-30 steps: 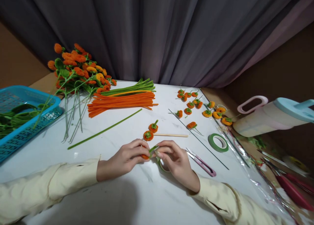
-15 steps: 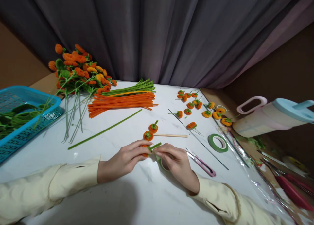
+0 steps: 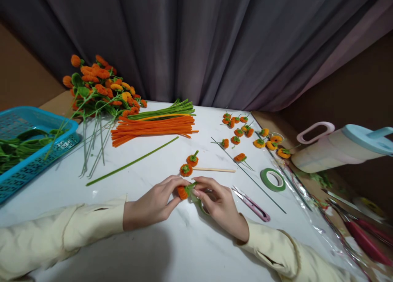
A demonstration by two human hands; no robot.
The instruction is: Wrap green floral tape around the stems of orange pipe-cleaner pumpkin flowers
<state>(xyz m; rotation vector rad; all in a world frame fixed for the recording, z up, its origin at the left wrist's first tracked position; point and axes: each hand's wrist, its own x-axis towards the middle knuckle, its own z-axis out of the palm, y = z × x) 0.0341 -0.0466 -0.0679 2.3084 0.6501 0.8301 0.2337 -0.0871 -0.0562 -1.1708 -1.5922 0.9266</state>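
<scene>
Since half a second ago, the orange pipe-cleaner pumpkin [image 3: 183, 192] has turned into plainer sight at lower centre of the head view, pinched by the left hand [image 3: 152, 206]. The right hand [image 3: 220, 204] grips its green stem [image 3: 192, 186].

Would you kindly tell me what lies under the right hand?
Beneath the right hand, which pinches the stem of the orange pumpkin held by the left hand, a green tape roll shows only part of its rim; the palm and fingers cover the rest.
</scene>
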